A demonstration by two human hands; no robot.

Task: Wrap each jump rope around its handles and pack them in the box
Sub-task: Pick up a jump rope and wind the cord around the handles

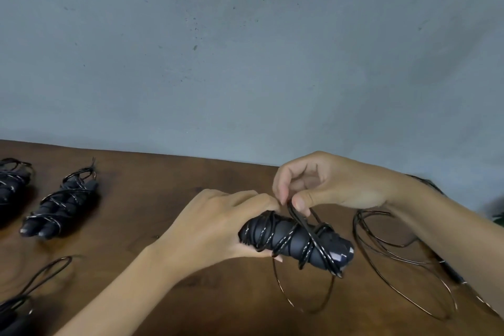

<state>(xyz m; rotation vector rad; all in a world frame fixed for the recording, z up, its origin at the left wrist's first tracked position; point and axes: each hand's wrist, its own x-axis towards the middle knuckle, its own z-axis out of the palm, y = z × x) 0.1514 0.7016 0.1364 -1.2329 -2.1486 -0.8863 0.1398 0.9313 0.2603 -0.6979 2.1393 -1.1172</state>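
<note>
Left hand (pixel 218 224) grips the paired handles (pixel 297 243), right hand (pixel 321 185) pinches the thin, springy-looking cord (pixel 298 217), so it'll probably uncoil unless kept taut.

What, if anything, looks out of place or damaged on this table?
Nothing looks damaged. The wrapped bundle at left has a frayed-looking cord end sticking up. Loose rope loops sprawl under the right hand, which pinches the cord while the left hand grips the handles. No box is in view.
</note>
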